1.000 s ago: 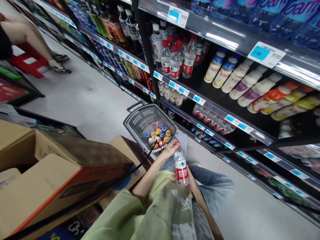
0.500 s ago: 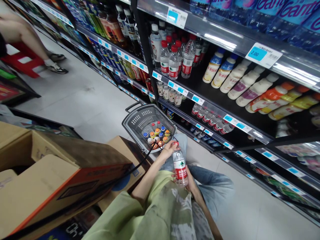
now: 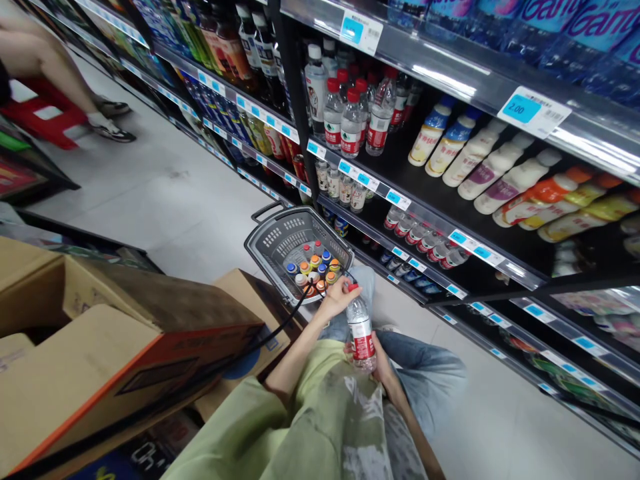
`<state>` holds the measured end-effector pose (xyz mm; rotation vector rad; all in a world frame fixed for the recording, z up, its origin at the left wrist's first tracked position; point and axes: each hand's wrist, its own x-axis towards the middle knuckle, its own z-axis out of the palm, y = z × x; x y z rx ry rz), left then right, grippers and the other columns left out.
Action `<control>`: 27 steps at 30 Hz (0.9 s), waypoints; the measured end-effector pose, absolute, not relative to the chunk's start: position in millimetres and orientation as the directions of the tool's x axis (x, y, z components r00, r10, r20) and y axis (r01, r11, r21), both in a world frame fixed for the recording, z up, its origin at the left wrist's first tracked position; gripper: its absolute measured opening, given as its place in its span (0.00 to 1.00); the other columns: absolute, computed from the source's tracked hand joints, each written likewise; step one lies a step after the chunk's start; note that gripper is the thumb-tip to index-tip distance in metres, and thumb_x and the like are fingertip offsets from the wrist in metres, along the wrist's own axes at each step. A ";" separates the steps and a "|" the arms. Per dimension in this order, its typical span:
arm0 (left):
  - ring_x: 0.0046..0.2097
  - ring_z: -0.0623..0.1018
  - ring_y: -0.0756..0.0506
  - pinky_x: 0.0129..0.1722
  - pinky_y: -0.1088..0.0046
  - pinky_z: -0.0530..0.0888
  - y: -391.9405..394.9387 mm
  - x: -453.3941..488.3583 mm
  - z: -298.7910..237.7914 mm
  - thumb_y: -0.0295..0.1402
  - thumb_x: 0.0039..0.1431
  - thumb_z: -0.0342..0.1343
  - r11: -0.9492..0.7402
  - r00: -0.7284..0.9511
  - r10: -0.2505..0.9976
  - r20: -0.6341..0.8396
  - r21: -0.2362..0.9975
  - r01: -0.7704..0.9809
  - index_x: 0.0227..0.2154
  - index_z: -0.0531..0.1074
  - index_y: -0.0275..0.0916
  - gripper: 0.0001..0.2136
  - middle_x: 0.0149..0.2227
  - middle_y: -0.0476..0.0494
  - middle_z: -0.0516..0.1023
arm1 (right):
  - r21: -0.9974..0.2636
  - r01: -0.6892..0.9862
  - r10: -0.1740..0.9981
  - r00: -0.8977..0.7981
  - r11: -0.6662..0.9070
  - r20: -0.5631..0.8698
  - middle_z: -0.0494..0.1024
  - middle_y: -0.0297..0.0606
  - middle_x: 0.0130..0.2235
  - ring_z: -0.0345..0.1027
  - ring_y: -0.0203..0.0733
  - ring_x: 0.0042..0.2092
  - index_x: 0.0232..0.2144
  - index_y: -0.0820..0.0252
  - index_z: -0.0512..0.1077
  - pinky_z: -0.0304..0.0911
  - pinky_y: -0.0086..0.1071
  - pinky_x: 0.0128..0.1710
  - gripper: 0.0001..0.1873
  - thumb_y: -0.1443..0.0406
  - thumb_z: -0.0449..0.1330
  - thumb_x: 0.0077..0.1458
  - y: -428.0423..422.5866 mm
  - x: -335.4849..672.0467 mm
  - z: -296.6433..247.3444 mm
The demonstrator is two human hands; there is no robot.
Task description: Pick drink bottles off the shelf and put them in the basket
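While both hands (image 3: 339, 297) are clamped on the bottle (image 3: 361, 330) near the basket (image 3: 273, 248), open floor (image 3: 175, 207) lies left of this basket. Shelves (image 3: 431, 220) edge its right.

Pale tiled floor (image 3: 165, 207), aisle running to upper left. Black shelving (image 3: 395, 160) along the right, blue-and-white price tags (image 3: 534, 111) on edges. Red stool (image 3: 67, 112) far left. Bright glare (image 3: 445, 81) on upper shelf edge.

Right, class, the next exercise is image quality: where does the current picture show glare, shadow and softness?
Head view: white streaks of glare on the upper shelf front; head view: deep shadow toward the back of the black shelf below it; head view: the red stool at the left looks soft, and fine print on the held bottle is unreadable.
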<state>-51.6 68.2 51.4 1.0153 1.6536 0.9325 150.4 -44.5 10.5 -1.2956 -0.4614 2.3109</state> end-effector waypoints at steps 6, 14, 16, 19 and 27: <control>0.28 0.73 0.47 0.32 0.71 0.66 67.8 -53.0 56.2 0.51 0.53 0.66 0.369 -0.195 0.925 -0.327 0.894 0.255 0.34 0.70 0.42 0.19 0.23 0.55 0.70 | -0.462 -0.236 0.517 -0.453 -0.855 -0.726 0.83 0.53 0.33 0.81 0.60 0.43 0.28 0.61 0.77 0.73 0.40 0.33 0.41 0.28 0.67 0.43 -40.6 148.6 22.4; 0.35 0.78 0.44 0.38 0.70 0.70 70.3 -52.9 70.8 0.39 0.63 0.58 0.271 -0.091 0.959 -0.267 0.787 0.554 0.36 0.76 0.40 0.08 0.29 0.48 0.77 | -0.557 -0.289 0.627 -0.358 -0.779 -0.692 0.83 0.51 0.32 0.81 0.60 0.44 0.28 0.61 0.76 0.72 0.42 0.35 0.37 0.32 0.67 0.47 -44.2 146.3 20.8; 0.39 0.80 0.43 0.42 0.69 0.71 73.1 -54.3 78.1 0.36 0.63 0.57 0.216 -0.035 0.964 -0.262 0.706 0.674 0.34 0.76 0.40 0.07 0.33 0.43 0.81 | -0.572 -0.295 0.644 -0.358 -0.765 -0.677 0.82 0.50 0.31 0.81 0.60 0.43 0.27 0.61 0.75 0.72 0.42 0.34 0.37 0.32 0.68 0.47 -45.3 146.3 19.4; 0.41 0.82 0.41 0.41 0.69 0.71 80.3 -58.8 90.7 0.40 0.65 0.57 0.178 0.021 0.945 -0.326 0.567 0.804 0.33 0.77 0.40 0.10 0.33 0.41 0.82 | -0.568 -0.287 0.636 -0.369 -0.772 -0.678 0.81 0.49 0.29 0.81 0.60 0.39 0.27 0.61 0.75 0.69 0.42 0.31 0.38 0.31 0.68 0.44 -45.4 146.1 19.3; 0.38 0.81 0.42 0.37 0.71 0.68 94.7 -64.2 118.0 0.46 0.66 0.56 0.075 0.173 0.898 -0.404 0.528 0.846 0.28 0.74 0.42 0.16 0.28 0.44 0.79 | -0.622 -0.262 0.675 -0.263 -0.738 -0.689 0.76 0.42 0.25 0.80 0.61 0.34 0.27 0.55 0.72 0.69 0.44 0.27 0.40 0.27 0.69 0.34 -48.2 142.6 6.6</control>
